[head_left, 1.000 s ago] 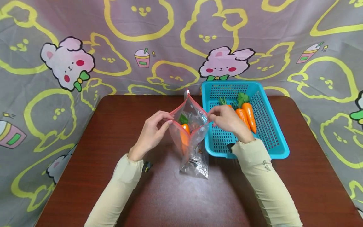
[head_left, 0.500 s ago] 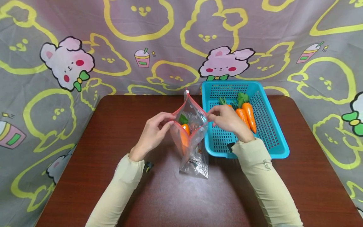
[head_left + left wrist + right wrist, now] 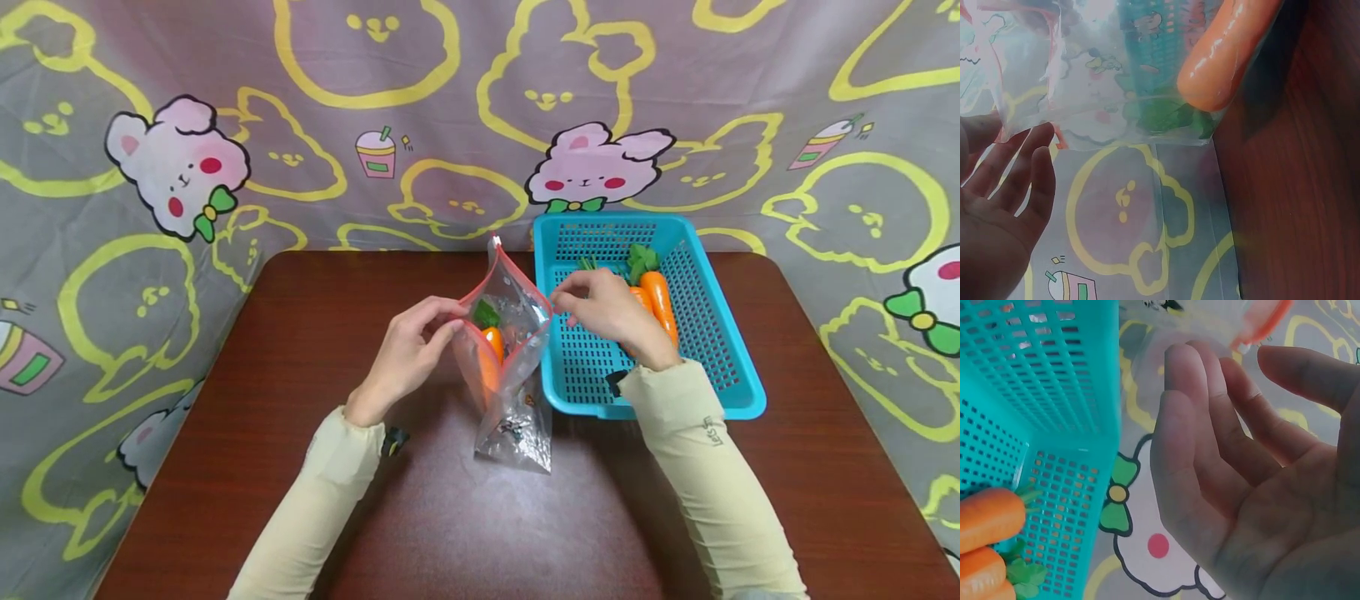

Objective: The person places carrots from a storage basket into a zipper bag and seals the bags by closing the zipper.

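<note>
Blue basket (image 3: 588, 381) stood on desk (image 3: 300, 333), right of clear bag (image 3: 517, 437); right hand (image 3: 607, 312) partly hid basket's carrots (image 3: 660, 304). 1 more carrot (image 3: 492, 343) showed inside bag. Left hand (image 3: 408, 346) pinched bag's red rim (image 3: 527, 282); right hand hovered just beside it, fingers loosely curved, thumb apart.

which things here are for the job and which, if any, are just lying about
Part of the job, it seems:
bag, pinched by the left hand
carrot inside it
basket beside it, probably
carrots in the basket, probably

Just surroundings, not stray items:
table
patterned cloth behind
</note>
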### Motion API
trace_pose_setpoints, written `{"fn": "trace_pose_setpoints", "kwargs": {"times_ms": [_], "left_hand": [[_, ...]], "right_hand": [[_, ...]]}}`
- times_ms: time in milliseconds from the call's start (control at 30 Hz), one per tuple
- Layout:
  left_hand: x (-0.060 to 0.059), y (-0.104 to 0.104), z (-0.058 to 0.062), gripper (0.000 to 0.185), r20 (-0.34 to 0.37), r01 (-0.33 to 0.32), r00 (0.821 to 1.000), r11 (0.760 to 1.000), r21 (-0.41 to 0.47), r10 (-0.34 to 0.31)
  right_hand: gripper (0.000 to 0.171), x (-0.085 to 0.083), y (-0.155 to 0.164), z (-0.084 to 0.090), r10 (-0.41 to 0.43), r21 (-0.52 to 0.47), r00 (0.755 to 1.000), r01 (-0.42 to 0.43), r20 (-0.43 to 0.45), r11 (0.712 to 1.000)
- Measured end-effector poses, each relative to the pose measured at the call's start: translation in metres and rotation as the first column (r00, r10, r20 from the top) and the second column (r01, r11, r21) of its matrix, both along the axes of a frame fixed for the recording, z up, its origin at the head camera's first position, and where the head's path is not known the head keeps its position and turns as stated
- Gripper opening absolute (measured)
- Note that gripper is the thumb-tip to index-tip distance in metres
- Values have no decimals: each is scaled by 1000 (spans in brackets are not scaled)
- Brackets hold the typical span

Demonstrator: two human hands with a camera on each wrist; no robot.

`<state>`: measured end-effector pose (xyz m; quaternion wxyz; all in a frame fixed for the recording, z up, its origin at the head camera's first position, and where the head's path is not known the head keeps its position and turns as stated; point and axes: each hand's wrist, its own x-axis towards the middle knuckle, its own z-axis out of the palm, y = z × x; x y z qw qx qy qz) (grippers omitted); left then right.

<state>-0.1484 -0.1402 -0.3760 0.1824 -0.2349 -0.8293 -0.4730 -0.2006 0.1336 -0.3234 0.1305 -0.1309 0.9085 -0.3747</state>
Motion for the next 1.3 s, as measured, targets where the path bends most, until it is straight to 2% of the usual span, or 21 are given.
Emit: {"fn": "trace_pose_setpoints", "kwargs": {"times_ms": [200, 467, 667, 867, 1100, 1300], "left_hand": [[0, -1, 0, 19, 19, -6, 1000, 1000, -6, 6], [1, -1, 0, 20, 23, -7, 1000, 1000, -18, 7], [1, -2, -1, 20, 23, -6, 1000, 1000, -14, 6], [2, -1, -1, 20, 45, -8, 999, 1000, -18, 9], [3, -1, -2, 20, 48, -8, 999, 1000, -10, 8], [4, -2, -2, 20, 47, -6, 999, 1000, -12, 7]], "right_hand": [[30, -5, 9, 12, -41, 13, 998, 42, -52, 999], [40, -15, 22, 21, -123, 35, 991, 125, -50, 991], [46, -28, 31, 15, -155, 78, 987, 157, -33, 985], [48, -43, 37, -3, -142, 187, 988, 152, -63, 971], [53, -55, 34, -30, -127, 353, 990, 141, -64, 925], [61, -64, 26, -54, -114, 533, 991, 136, -74, 835]]}}
